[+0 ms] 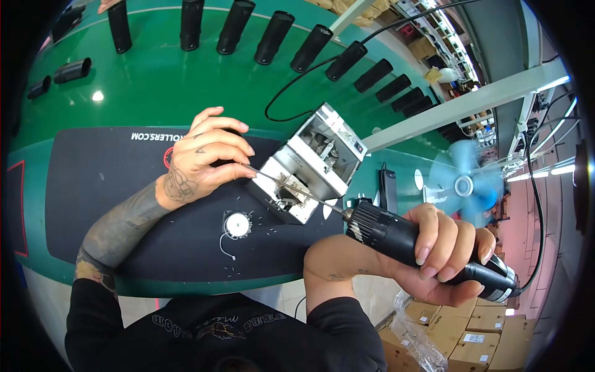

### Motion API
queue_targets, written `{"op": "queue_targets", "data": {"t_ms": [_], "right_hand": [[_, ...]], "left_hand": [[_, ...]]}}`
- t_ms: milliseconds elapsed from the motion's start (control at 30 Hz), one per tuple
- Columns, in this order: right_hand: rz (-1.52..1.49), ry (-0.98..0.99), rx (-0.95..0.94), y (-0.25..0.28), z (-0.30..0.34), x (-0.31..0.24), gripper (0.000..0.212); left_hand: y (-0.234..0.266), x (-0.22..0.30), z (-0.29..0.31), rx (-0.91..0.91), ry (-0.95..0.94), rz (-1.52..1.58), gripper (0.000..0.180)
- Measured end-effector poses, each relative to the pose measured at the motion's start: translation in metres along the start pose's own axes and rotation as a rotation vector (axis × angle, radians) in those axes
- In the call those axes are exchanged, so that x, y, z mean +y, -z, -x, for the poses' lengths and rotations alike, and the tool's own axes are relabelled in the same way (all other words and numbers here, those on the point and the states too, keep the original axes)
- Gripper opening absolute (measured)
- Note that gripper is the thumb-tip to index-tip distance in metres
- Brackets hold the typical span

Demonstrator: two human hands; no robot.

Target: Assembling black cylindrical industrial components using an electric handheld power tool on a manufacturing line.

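Observation:
My right hand (pixel 443 248) grips a black electric screwdriver (pixel 396 239) by its body. Its long thin bit (pixel 310 197) slants up to the left across a metal screw feeder (pixel 310 164). At the bit's far end my left hand (pixel 211 149) has its thumb and fingers drawn together around the tip. Whether a screw is pinched there too is too small to tell. On the black mat (pixel 99 198), nearer my body, lies a small round silver motor (pixel 237 224) with a short white cable. Loose screws (pixel 273 232) are scattered around it.
Black cylinders (pixel 273 37) stand in a curved row along the green table's (pixel 155 80) far side; two lie at left. A blurred fan (pixel 463 186) and a black device (pixel 388 189) are at right. Cartons (pixel 471 335) sit below right. A black cord (pixel 539 217) trails from the screwdriver.

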State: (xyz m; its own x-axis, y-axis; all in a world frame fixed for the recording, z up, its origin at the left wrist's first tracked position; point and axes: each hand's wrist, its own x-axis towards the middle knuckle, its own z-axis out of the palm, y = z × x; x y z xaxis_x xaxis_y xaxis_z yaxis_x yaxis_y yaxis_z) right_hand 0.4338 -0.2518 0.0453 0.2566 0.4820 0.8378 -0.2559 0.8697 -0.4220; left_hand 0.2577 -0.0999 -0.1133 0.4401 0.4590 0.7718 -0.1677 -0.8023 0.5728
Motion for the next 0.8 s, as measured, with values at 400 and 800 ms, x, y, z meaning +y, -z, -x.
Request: {"op": "queue_targets", "data": {"t_ms": [400, 800], "right_hand": [[-0.013, 0.002, -0.049, 0.0074, 0.0033, 0.0005, 0.033], [0.005, 0.005, -0.08, 0.0046, 0.0064, -0.0034, 0.034]], "left_hand": [[-0.0012, 0.0019, -0.0034, -0.138, -0.033, 0.031, 0.02], [-0.0045, 0.0036, 0.0024, -0.118, -0.07, 0.021, 0.022]]}}
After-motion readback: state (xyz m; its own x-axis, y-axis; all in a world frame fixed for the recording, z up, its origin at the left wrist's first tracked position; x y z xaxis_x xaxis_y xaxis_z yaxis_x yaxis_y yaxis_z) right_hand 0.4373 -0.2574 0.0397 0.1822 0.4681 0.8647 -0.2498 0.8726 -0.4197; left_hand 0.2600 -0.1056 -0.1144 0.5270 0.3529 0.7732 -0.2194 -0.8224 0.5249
